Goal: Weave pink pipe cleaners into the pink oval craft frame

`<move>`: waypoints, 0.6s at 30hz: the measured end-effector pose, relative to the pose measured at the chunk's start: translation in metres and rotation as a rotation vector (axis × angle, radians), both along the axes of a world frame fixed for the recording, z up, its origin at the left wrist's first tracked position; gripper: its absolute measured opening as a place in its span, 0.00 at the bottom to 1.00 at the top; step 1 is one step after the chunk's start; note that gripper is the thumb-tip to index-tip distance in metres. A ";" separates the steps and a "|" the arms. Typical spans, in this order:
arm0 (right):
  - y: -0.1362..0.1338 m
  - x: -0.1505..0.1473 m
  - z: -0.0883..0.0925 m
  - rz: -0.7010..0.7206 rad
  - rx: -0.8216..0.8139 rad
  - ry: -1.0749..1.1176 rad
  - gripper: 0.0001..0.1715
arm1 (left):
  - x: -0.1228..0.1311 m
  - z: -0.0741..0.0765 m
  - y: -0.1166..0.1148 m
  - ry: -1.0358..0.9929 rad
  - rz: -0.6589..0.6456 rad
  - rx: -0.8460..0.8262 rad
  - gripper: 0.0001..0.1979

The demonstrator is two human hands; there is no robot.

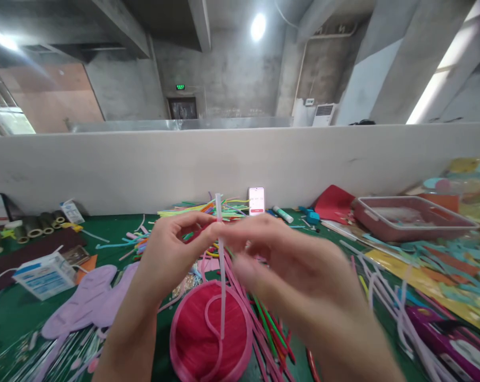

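Note:
A thin translucent white stick (223, 276) stands nearly upright in front of me. My left hand (176, 241) pinches it near its upper part between thumb and index finger. My right hand (291, 265) is at the same spot, its index fingertip beside the stick and its thumb lower and apart; motion blurs its fingers, and I cannot tell whether they grip anything. Below the hands lies a round red piece (192, 318) with a pink rim. A curled pink strand (207, 313) shows over it, close to the stick's lower end.
Pink, green and red craft stems (259, 318) lie right of the red piece. At left are a purple butterfly-like shape (84, 302) and a blue-white box (44, 276). A phone (256, 200) leans on the partition. A pink tray (415, 233) and purple-white object (454, 345) are at right.

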State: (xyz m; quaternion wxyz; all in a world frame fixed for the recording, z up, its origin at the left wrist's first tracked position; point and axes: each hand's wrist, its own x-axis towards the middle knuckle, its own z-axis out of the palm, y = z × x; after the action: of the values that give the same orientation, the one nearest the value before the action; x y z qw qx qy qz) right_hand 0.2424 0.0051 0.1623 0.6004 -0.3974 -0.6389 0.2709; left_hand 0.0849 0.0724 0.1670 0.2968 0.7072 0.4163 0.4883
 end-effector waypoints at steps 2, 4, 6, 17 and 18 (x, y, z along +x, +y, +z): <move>0.031 -0.005 0.002 0.015 -0.038 0.086 0.13 | -0.002 0.001 0.000 -0.013 -0.014 0.019 0.08; 0.054 -0.007 -0.007 0.123 -0.110 0.169 0.12 | -0.003 0.000 0.002 -0.010 -0.002 0.030 0.09; 0.066 -0.008 -0.017 0.203 -0.127 0.236 0.09 | -0.004 -0.002 0.005 -0.008 0.015 0.033 0.10; 0.070 -0.005 -0.020 0.168 -0.094 0.304 0.05 | 0.009 -0.009 0.010 -0.009 0.079 0.026 0.13; 0.070 -0.005 -0.020 0.180 -0.091 0.315 0.05 | 0.009 -0.009 0.010 -0.025 0.082 0.027 0.12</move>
State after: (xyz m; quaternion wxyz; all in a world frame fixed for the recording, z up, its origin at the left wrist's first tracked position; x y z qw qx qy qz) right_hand 0.2373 0.0749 0.1424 0.6476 -0.3180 -0.5571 0.4113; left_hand 0.0941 0.0820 0.1578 0.2721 0.6874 0.4345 0.5145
